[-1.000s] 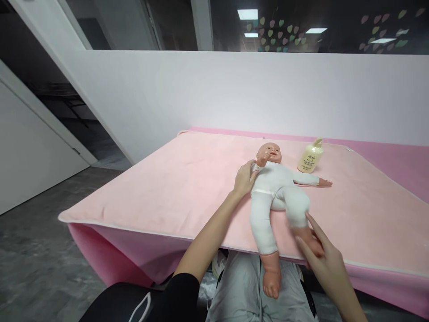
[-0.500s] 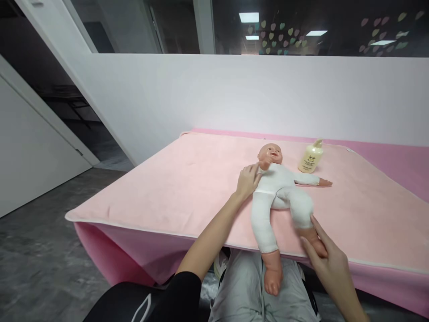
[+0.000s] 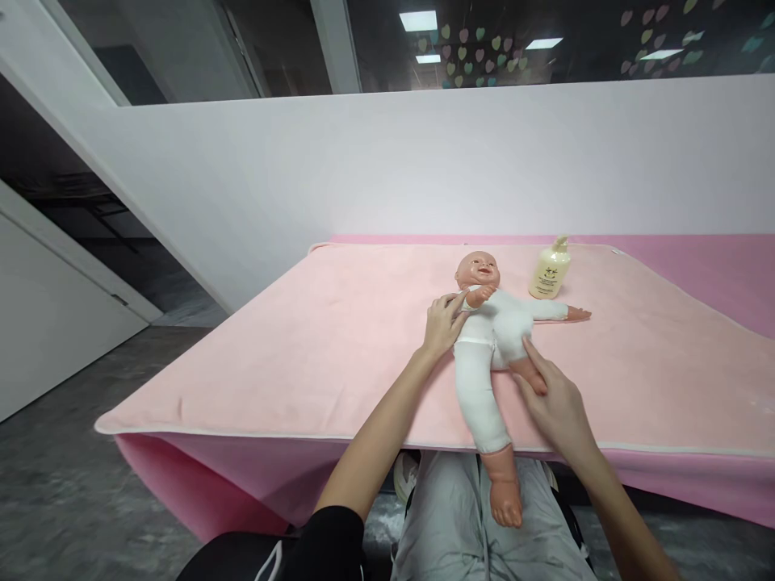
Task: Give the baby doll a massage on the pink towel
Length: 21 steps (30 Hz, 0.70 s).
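A baby doll (image 3: 476, 329) in a white suit lies on its back, its head toward the wall. My left hand (image 3: 445, 324) is closed on the doll's side by its bent arm, just below the doll's hand. My right hand (image 3: 557, 403) grips the doll's lower leg (image 3: 529, 374) near the foot, with thumb and fingers on either side. That leg is folded up, its knee over the belly. The doll's other leg (image 3: 481, 395) is stretched out, the foot hanging past the table edge above my lap.
A pale yellow pump bottle (image 3: 550, 273) stands beyond the doll's outstretched arm. A pink blanket (image 3: 272, 347) covers the table, over a darker pink cloth (image 3: 696, 274). Behind rises a white wall (image 3: 424, 169) with windows above. A door (image 3: 54, 307) is at the left.
My right hand has pushed the held leg upward and inward, bending its knee toward the belly. My left hand stays at the doll's side. The view has shifted slightly.
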Available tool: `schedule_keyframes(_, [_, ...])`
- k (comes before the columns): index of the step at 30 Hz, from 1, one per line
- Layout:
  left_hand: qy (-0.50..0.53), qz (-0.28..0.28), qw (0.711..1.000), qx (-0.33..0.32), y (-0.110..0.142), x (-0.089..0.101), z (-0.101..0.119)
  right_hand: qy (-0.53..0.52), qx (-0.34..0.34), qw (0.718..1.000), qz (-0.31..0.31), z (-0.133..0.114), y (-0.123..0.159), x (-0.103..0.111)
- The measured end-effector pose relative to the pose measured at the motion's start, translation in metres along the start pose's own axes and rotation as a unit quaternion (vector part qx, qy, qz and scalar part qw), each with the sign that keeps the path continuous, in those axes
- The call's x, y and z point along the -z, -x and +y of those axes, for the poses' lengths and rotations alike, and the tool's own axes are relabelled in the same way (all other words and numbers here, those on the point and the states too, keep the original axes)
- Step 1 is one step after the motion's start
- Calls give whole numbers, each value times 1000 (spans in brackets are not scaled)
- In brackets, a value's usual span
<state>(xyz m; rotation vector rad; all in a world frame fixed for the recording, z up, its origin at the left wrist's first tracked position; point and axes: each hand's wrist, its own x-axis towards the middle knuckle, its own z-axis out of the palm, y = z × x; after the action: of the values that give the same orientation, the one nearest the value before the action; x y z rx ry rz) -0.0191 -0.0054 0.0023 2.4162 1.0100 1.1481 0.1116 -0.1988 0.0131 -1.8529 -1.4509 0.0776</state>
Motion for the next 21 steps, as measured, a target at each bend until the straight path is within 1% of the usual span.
schedule_keyframes(2, [68, 25, 996, 47, -1, -3, -4, -1, -31, 999, -15, 8, 31, 13])
schedule_keyframes(5, [165, 64, 980, 92, -4, -6, -10, 25, -75, 995, -56, 28, 75, 34])
schedule_keyframes(7, [209, 88, 968, 108, -4, -7, -13, 42, -85, 992, -83, 39, 92, 44])
schedule_keyframes(9, [212, 97, 966, 114, -4, -7, -12, 49, -86, 991, -91, 43, 92, 48])
schedule_keyframes(10, [194, 89, 971, 110, -4, -6, -11, 48, -82, 992, -87, 42, 86, 47])
schedule_keyframes(12, [125, 55, 987, 86, -3, -3, -7, 43, -63, 995, -66, 34, 64, 41])
schedule_keyframes(15, [33, 1, 999, 33, -1, 0, -1, 56, -26, 998, -20, 21, 15, 26])
schedule_keyframes(17, [19, -16, 1000, 13, 0, 1, 0, 72, -24, 997, -2, 15, -18, 17])
schedule_keyframes(18, [21, -23, 999, 10, 0, 1, 0, 72, -20, 997, -7, 14, -31, 13])
schedule_keyframes(20, [23, -34, 999, 9, 1, 0, -1, 65, -26, 997, -21, 13, -49, 8])
schedule_keyframes(21, [22, -38, 999, 10, 1, 0, -2, 64, -26, 997, -24, 12, -53, 7])
